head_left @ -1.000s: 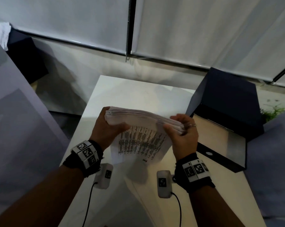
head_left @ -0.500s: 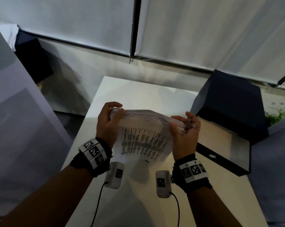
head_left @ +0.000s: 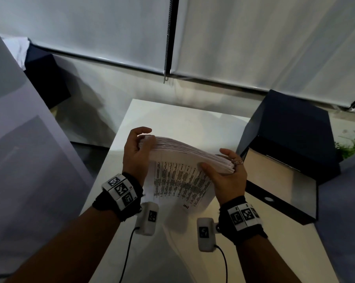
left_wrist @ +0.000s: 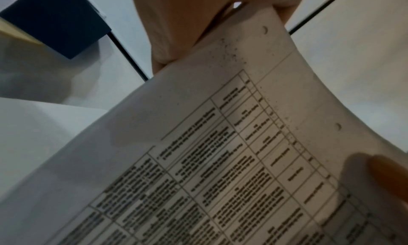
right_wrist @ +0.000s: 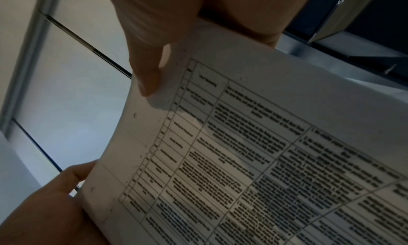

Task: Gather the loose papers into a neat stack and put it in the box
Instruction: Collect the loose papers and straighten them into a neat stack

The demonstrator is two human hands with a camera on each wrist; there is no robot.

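Stack (head_left: pixel 184 154) thick, edge-on (printed tables)

Print on stack (head_left: pixel 178 180): too blurred to read in all three views. Lower edge of stack cut off by frame bottom in both wrist views. Left hand (head_left: pixel 134 154): fingers behind stack hidden in head view; grip there not readable. Right hand (head_left: pixel 226 176): palm side covered by stack edge. Box (head_left: pixel 282 186) interior: partly hidden by raised lid. Table (head_left: pixel 172 115): near edge cut off by frame.
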